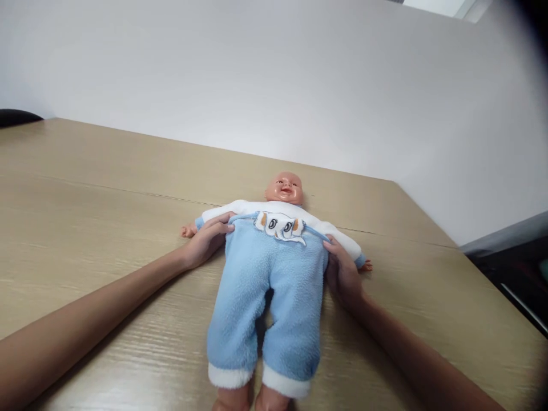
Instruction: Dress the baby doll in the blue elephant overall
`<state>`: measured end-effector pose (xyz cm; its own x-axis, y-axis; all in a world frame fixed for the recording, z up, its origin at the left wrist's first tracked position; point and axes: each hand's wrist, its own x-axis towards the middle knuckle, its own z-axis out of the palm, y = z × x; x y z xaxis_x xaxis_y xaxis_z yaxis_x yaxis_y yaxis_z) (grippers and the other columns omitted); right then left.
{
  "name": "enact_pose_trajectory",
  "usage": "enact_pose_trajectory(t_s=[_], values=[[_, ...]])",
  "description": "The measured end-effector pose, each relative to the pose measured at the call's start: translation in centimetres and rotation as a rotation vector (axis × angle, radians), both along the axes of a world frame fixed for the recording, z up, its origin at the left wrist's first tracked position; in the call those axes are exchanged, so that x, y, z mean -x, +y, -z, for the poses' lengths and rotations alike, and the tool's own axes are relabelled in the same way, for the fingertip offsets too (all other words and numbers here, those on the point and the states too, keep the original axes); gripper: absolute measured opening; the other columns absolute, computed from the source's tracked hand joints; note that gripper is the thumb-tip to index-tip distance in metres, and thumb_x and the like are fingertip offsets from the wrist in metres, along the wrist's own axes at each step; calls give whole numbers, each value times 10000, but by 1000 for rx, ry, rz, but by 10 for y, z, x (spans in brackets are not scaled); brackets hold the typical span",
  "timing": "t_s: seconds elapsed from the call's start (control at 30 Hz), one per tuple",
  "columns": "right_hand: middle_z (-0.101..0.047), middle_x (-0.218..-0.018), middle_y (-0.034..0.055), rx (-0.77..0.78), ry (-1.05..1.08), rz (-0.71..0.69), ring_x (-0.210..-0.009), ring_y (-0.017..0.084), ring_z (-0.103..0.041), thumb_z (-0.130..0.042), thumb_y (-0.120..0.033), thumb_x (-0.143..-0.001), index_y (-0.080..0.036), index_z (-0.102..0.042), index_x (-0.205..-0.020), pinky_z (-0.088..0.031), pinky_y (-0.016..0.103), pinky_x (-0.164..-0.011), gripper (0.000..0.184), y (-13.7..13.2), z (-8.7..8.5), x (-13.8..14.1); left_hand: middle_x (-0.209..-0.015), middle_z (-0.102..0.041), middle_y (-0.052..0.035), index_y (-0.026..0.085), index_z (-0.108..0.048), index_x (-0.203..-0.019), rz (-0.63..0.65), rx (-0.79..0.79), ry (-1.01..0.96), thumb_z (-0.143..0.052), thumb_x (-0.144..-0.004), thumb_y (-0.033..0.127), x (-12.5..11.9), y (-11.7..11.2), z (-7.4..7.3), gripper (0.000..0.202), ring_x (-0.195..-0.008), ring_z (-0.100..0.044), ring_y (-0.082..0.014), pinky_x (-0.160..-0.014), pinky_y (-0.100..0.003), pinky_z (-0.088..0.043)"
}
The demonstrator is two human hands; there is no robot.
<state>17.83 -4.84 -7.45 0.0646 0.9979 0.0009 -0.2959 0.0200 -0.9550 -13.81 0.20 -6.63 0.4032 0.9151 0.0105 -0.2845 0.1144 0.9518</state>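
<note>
Head view: doll (284, 187) is lying face-up on the surface (85, 211), head pointing away, long axis running away from the person. Blue trousers (276, 268) are sitting between the hands; left hand (208, 242) is pinching the top edge at one side, right hand (345, 273) is gripping the opposite side, neither clearly nearer.

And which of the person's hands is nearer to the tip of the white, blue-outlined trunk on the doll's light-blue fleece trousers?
Right. The right hand grips the trousers close beside the trunk tip; the left hand grips their opposite side, beyond the embroidered eyes.
</note>
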Motion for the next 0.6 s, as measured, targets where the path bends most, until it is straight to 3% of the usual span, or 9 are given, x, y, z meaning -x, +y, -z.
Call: enact_pose_trajectory(t_s=[0.13,0.23,0.33,0.43,0.6], values=[[-467,-766,-19,-75,-121,-3,-740,199,-420,-675,-373,-883,-251,-574,-796,-393,339,-699,180,-5,-1,-2,-925,-610,-27,201,-679,-942,-65,-81,94,-728,-905,440,-1,-2,-3,247,-897,-547,-221,-831,-338,-422],[-444,-761,-26,-166,-348,88,-734,200,-397,-686,-376,-932,-252,-577,-792,-359,335,-688,217,-14,-9,1,-917,-602,-17,219,-693,-944,-128,-219,237,-701,-969,522,-4,-7,-7,304,-863,-531,-206,-805,-327,-420],[-483,-782,-20,-277,-550,181,-748,215,-434,-645,-390,-956,-262,-593,-824,-374,345,-706,191,-20,-17,4,-896,-604,-14,230,-679,-940,-211,-309,314,-716,-944,600,-7,-9,-10,371,-843,-526,-206,-779,-325,-434],[-528,-809,-15,-277,-517,175,-792,225,-476,-606,-361,-946,-270,-609,-843,-415,345,-769,137,-16,-22,3,-923,-615,-17,228,-672,-982,-285,-342,328,-737,-917,632,-9,-9,-9,414,-864,-525,-204,-761,-312,-432],[-598,-806,-20,-92,-347,39,-844,242,-540,-686,-334,-878,-280,-632,-781,-482,364,-892,124,10,-28,-7,-943,-608,-21,217,-661,-1002,-321,-381,355,-707,-946,626,-10,-9,-8,415,-894,-510,-204,-794,-311,-421]])
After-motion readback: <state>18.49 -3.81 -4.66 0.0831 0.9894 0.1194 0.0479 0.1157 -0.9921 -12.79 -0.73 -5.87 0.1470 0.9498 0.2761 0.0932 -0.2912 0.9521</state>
